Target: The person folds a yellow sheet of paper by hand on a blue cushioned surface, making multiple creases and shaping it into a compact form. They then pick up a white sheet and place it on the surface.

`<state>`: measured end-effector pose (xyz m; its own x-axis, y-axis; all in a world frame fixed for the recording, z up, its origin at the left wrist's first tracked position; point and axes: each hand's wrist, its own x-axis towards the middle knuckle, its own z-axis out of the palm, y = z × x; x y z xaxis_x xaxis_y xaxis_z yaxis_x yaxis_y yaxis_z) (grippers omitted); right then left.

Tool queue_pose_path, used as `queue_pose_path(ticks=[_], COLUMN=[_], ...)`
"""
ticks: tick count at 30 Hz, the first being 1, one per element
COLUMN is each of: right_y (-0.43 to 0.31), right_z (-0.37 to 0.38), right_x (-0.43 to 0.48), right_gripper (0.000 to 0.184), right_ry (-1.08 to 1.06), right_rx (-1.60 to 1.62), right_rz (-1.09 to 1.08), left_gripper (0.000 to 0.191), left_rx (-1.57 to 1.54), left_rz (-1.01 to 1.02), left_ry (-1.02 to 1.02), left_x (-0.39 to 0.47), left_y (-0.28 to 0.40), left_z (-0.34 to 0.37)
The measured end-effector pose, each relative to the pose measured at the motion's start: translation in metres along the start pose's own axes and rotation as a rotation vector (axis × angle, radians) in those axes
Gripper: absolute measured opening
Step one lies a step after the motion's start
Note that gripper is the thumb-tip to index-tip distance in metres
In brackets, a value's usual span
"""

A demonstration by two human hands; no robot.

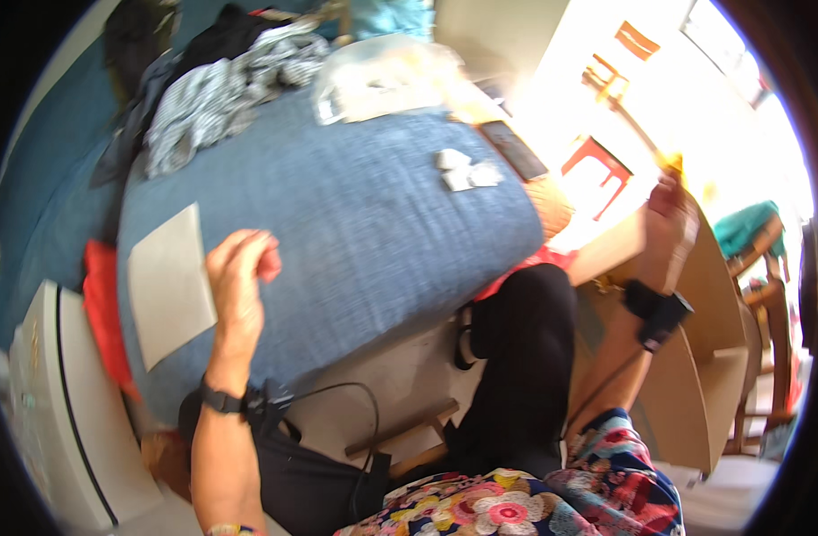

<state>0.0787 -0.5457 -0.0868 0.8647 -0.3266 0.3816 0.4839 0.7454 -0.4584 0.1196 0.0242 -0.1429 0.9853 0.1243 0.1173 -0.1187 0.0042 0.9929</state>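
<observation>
My left hand (241,275) hovers over the blue cloth-covered surface (328,221), its fingers curled and nothing visible between them. Beside it on the left lies a pale rectangular sheet (171,288). On the right, my right hand (670,211) is raised above an open cardboard box (710,362), blurred, with its fingers bunched around something small and yellow (673,162) that I cannot identify. Several small white pieces (459,169) rest on the cloth near its right end, close to a dark phone-like flat object (514,150). Both wrists wear black straps.
A clear plastic bag with pale contents (389,80) and crumpled striped clothing (214,100) lie along the far side. A red stool (600,164) stands beyond the right end. At the left is a white cabinet-like object (74,402). A black cable (375,402) hangs near my legs.
</observation>
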Motion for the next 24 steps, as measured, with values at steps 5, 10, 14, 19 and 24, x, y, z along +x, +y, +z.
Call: queue_pose_path(ticks=[5, 10, 14, 19, 24], right_y=[-0.088, -0.004, 0.140, 0.274, 0.325], right_z=[-0.036, -0.014, 0.072, 0.157, 0.147], right_x=[0.028, 0.057, 0.016, -0.053, -0.091], right_gripper=[0.054, 0.041, 0.031, 0.026, 0.023], right_ry=[0.379, -0.005, -0.167, -0.231, -0.197], right_rx=[-0.136, -0.902, -0.775, -0.540, -0.708], right_rz=[-0.216, -0.245, 0.083, 0.516, 0.794], left_gripper=[0.020, 0.022, 0.023, 0.035, 0.049], left_rx=[-0.035, 0.124, 0.556, 1.194, 1.329], left_rz=[-0.016, -0.041, 0.063, -0.016, -0.247], left_ry=[-0.021, 0.068, 0.270, 0.342, 0.173], left_x=[-0.001, 0.007, 0.018, 0.014, 0.005], left_y=[0.002, 0.002, -0.009, -0.017, -0.018], left_z=[-0.005, -0.024, -0.052, -0.095, -0.113])
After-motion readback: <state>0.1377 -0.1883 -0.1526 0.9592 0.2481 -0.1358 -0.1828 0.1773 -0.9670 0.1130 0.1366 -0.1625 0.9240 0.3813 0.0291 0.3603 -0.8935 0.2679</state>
